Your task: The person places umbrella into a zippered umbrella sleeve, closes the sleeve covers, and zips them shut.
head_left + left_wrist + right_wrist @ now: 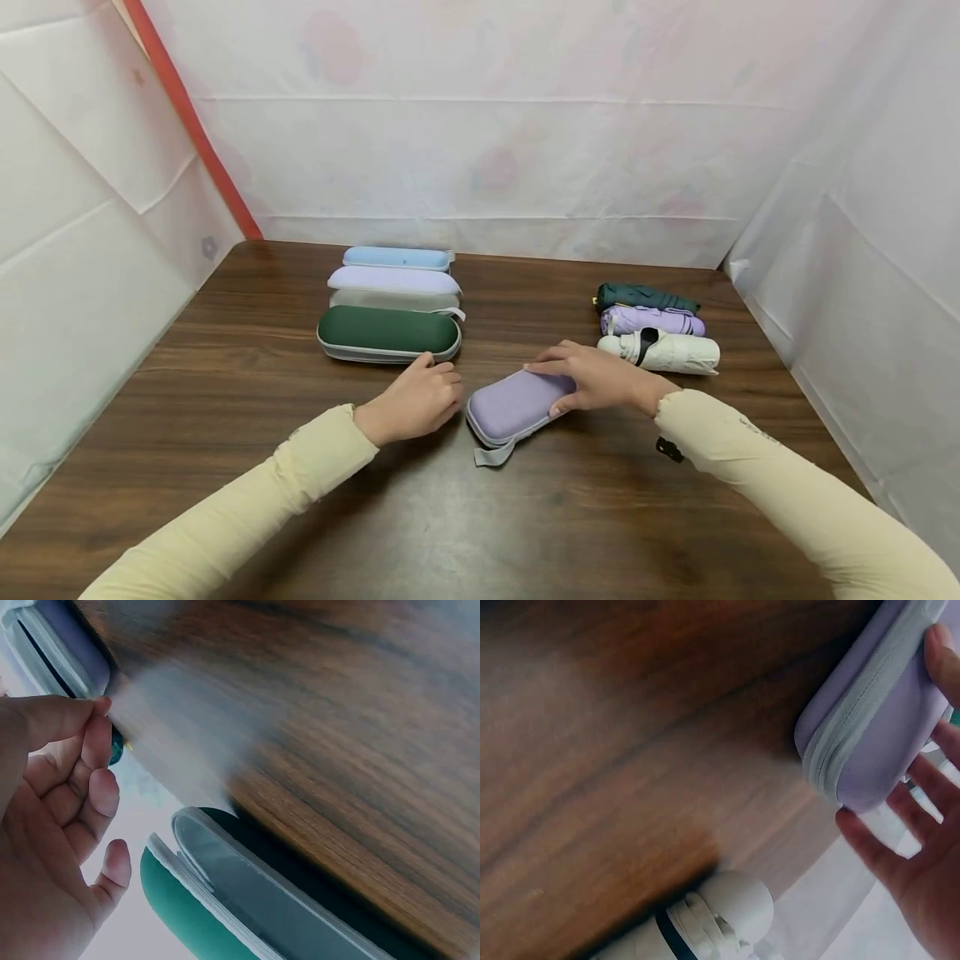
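A purple zipped glasses case (517, 407) with a grey wrist strap (495, 454) lies at an angle on the table. My right hand (592, 379) grips its right end, thumb on the near side and fingers over the far side; the right wrist view shows the thumb by the grey zip (855, 705). Close to the case's left end is my left hand (420, 400), its fingers (97, 742) loosely curled around nothing. Just beyond that hand sits a dark green glasses case (386, 329), its grey edge showing in the left wrist view.
Behind the green case, a grey case (375, 298), a lilac case (393, 279) and a light blue case (397, 257) lie in a row. At the right are folded umbrellas: dark green (648, 297), purple (652, 320) and white (678, 353). White sheets (480, 158) surround the wooden table.
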Available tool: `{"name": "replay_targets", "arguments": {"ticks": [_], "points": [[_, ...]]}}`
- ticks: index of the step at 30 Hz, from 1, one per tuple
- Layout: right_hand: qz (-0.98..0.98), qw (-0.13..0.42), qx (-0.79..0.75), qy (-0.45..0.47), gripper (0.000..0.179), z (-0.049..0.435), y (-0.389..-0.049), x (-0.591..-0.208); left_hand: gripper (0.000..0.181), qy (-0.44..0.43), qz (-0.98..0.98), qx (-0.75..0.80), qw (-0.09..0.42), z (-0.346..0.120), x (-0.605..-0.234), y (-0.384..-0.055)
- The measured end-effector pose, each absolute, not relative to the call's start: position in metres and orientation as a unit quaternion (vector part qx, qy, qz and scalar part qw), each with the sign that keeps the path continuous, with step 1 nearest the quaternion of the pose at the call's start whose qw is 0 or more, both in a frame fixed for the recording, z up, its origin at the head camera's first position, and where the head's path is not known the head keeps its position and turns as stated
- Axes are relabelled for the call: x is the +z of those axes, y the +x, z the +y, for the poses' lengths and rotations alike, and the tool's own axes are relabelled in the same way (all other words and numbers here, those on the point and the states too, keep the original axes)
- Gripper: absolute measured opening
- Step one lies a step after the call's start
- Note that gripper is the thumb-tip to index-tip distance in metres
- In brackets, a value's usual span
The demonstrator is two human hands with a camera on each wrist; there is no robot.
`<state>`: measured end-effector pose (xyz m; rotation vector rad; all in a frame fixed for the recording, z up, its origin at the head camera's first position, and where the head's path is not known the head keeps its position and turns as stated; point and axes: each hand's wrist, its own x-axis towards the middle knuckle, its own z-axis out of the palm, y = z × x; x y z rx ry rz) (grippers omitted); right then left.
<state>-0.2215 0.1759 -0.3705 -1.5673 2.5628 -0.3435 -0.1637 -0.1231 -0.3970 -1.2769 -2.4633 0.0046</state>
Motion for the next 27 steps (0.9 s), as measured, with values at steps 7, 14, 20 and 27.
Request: {"name": "replay_targets", "arguments": {"ticks": [7, 14, 20, 27], "points": [[0.88, 0.008, -0.083, -0.468, 0.072, 0.177, -0.207, -0.374, 0.014, -0.455, -0.871, -0.012, 0.183, -0.125, -0.397, -0.16], [0.9, -0.025, -0.081, -0.428, 0.073, 0.174, -0.196, -0.378, 0.016, -0.464, -0.867, -0.031, 0.178, -0.124, -0.398, -0.155], [0.914, -0.039, -0.072, -0.397, 0.071, 0.171, -0.19, -0.378, 0.014, -0.472, -0.862, -0.038, 0.181, -0.121, -0.399, -0.152], [0.918, -0.042, -0.073, -0.387, 0.072, 0.17, -0.187, -0.379, 0.013, -0.467, -0.861, -0.025, 0.201, -0.114, -0.402, -0.145]]}}
